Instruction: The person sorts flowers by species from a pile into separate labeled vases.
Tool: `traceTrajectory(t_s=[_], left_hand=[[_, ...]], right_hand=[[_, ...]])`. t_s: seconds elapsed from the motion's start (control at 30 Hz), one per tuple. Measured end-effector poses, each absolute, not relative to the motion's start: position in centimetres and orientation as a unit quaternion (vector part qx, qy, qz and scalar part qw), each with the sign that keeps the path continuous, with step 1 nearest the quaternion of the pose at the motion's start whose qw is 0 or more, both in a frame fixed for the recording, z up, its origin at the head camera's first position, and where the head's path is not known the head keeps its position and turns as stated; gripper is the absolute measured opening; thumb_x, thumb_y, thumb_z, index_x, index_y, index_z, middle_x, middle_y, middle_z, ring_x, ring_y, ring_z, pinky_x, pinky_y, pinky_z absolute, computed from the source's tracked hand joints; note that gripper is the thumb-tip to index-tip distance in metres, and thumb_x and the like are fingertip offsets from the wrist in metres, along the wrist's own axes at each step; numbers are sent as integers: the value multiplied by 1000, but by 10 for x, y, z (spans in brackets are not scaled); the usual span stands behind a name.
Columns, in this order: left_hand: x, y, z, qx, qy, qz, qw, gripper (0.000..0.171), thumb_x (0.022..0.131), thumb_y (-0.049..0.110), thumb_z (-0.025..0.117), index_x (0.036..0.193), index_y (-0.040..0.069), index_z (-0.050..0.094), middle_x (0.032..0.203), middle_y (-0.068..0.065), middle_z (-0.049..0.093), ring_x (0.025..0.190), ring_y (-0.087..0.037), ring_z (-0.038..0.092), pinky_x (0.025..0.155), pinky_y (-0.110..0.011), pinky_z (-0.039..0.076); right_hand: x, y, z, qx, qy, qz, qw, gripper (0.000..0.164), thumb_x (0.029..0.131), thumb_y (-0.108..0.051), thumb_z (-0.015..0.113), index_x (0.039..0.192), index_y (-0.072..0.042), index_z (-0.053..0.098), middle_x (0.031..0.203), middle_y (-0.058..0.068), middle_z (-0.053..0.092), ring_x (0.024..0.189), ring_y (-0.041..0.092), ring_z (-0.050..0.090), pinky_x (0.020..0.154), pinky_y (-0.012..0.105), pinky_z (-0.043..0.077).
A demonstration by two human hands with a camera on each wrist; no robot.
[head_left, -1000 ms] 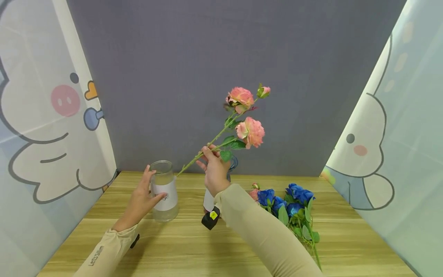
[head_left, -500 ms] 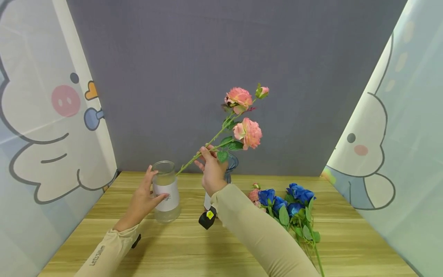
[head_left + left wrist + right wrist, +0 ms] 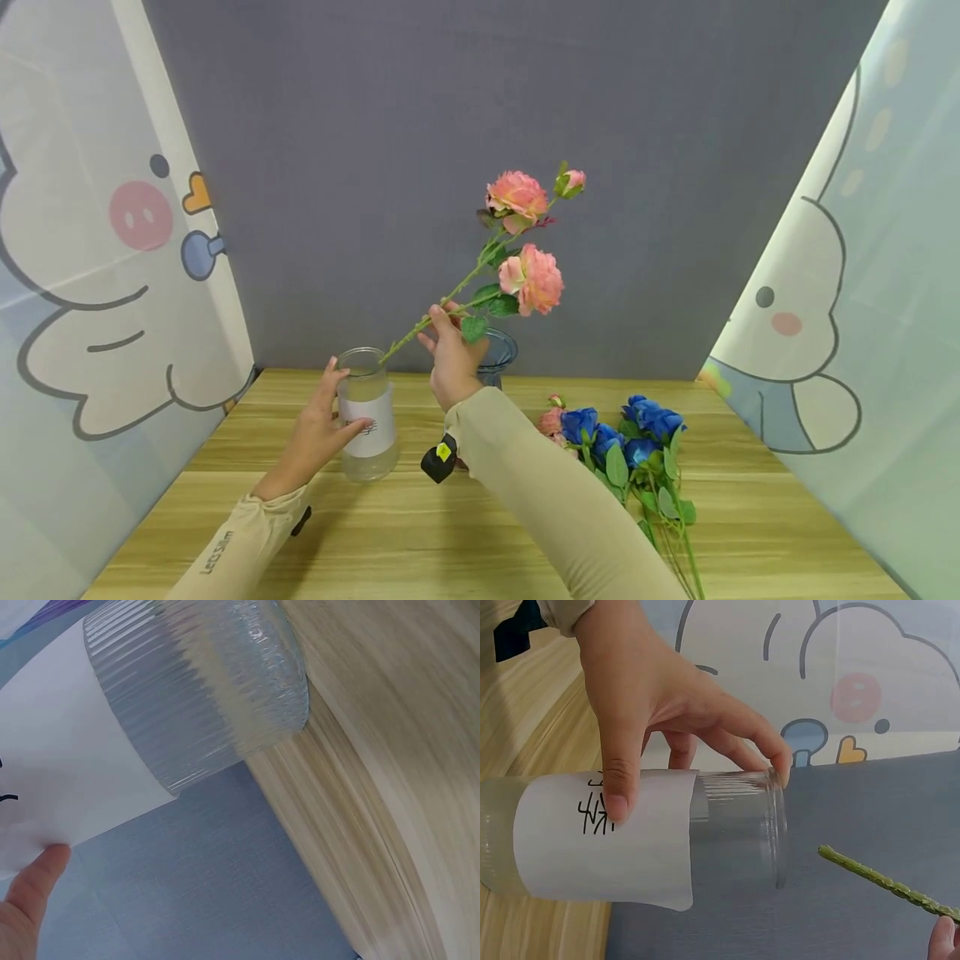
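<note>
1 wood-grain table, bearing the lot.
2 sleeved arms: left arm reaching forward from the lower left, right arm slanting up and leftward.
1 pink flower stem, held in the air above the table, with 2 open blooms and 1 bud. Long axis diagonal: blooms up and right, cut end down and left, just beside the jar's mouth and not touching.
Blue flowers, lying at the right, pink flowers beside them.
1 glass jar, upright, mouth up; white label with black writing.
1 blue glass vase, partly hidden.
Right hand: raised, thumb and fingers pinching the stem.
Left hand: gripping the jar, fingertip at rim, thumb across label.
</note>
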State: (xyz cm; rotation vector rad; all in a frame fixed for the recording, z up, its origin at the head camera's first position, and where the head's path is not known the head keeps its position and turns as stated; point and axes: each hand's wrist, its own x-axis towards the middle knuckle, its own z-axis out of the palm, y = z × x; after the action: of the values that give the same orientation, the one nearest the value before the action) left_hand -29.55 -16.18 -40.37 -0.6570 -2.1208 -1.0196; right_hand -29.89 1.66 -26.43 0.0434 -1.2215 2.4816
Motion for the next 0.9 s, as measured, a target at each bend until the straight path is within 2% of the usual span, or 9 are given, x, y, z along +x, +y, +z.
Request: traceTrajectory(t_s=[0.2,0.33,0.53,0.7,0.9], left_hand=[[-296,-159,-402,-251,-819,-390,339,83,63,-12,82,132,-5,36,145,-41,21,112,-57,47,66,-50,54],[-296,-160,-403,-245,-818,-387,347,83,63,-13,82,131,-6,36,144,-42,22,104,-54,54,64,-49,54],[-294,-162,-404,-242,-819,-384,351,84,62,-13,83,131,-6,36,143,-42,24,100,-52,56,65,-46,54],[-295,-163,-405,-243,-820,-385,347,85,63,-12,83,133,-6,36,144,-41,23,100,-52,56,64,-46,54],[-295,-163,-405,-244,-823,-380,346,86,63,-12,83,134,-5,35,145,-40,22,100,-51,56,64,-47,54]], right_hand=[[-304,8,-261,23,-432,880,197,10,88,-1,67,98,-1,65,85,4,64,78,20,62,69,36,55],[-307,0,-259,45,-447,870,203,15,87,0,67,101,4,65,87,6,63,74,15,61,70,37,55],[-309,-8,-259,57,-465,856,217,21,86,1,68,104,10,63,96,10,67,79,17,63,70,37,56],[-309,-11,-263,58,-465,858,211,17,85,2,67,101,8,63,98,10,66,83,19,64,71,36,56],[-311,-15,-269,58,-465,856,220,13,84,4,68,95,9,62,86,7,64,74,11,61,65,30,55]])
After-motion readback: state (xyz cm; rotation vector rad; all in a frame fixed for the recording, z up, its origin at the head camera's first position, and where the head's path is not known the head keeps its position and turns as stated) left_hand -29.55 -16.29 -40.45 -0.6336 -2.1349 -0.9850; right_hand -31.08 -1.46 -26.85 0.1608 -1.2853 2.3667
